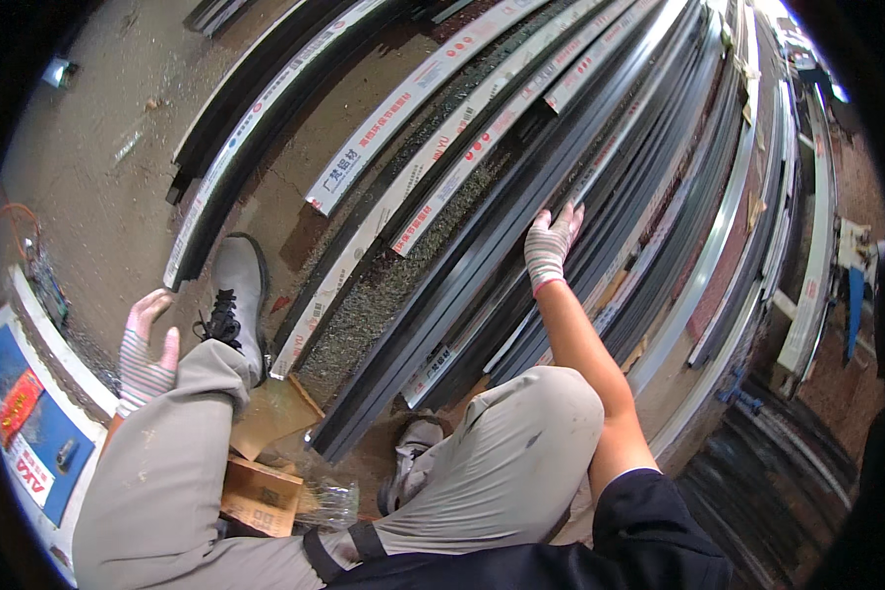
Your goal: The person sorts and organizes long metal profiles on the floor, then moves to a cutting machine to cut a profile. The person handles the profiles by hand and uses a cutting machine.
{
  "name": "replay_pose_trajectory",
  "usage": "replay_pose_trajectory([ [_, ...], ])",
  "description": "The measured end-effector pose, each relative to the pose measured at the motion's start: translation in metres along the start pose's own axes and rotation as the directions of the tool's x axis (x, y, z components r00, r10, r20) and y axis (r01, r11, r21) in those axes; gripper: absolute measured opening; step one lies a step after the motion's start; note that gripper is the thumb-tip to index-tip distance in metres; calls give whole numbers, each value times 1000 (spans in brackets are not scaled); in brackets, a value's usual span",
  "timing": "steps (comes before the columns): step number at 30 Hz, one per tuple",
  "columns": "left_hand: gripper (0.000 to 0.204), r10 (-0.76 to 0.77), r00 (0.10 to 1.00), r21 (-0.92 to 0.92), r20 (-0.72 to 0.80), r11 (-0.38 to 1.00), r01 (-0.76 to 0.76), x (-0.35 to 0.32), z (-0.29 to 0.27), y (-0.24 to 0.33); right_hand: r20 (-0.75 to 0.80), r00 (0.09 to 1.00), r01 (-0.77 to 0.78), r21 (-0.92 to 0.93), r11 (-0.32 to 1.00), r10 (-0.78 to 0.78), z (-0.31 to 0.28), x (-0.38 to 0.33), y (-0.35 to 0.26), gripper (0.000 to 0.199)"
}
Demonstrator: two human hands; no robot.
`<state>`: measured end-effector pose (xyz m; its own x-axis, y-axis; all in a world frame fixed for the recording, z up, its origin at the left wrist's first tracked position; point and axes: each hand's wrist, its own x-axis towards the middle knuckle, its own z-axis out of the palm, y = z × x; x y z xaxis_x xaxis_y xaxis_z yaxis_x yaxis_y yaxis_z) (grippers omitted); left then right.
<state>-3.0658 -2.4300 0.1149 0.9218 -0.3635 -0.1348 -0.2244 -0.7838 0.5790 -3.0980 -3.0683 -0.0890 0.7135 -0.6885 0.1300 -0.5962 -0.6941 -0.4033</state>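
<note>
Your left hand [147, 362], in a striped glove, was wide, thumb and fingers well apart, just beside the near end of a black profile with white printed film [209, 202]; whether the fingertips touched it, you could not tell from this view. That profile lay toward the left edge of the floor [98, 197] in view. Your right hand [551, 246], in a matching glove, was stretched forward, its fingers over a silver-grey profile [615, 147] within the long row of bars running away from you across the floor; whether they gripped it or only rested there, you could not tell. Dark grey profiles [393, 364] lay just left of that hand, their near ends between your feet. Your left sneaker [238, 280] stood beside the filmed black profile. An open cardboard box [263, 495] and crumpled clear plastic [334, 505] lay below your legs, and a blue-and-white panel [54, 462] stood near the floor's left edge.
</note>
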Motion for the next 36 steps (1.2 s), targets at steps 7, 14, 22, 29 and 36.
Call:
replay_pose_trajectory([
  [7, 12, -178, 981, -114, 82, 976, 187, -19, -5, -17, -56, 998, 32, 44, 998, -30, -1, -7, -5, 57],
  [14, 8, -208, 967, -126, 146, 966, 226, 27, 9, -3, 1, 999, 32, -190, 981, -33, -5, -7, -14, 57],
  [22, 16, -448, 863, -85, 232, 875, 477, 19, 8, -27, 125, 988, -48, -295, 954, 88, -16, -1, -32, 58],
  [29, 28, -645, 599, 279, 475, 756, 592, -126, -123, -111, 813, 471, -205, -277, 939, 342, -90, -35, -50, 63],
  [36, 44, -446, 639, 404, 626, 887, 224, -132, -274, 16, 960, -14, -507, -248, 825, 280, -361, -295, -184, 59],
])
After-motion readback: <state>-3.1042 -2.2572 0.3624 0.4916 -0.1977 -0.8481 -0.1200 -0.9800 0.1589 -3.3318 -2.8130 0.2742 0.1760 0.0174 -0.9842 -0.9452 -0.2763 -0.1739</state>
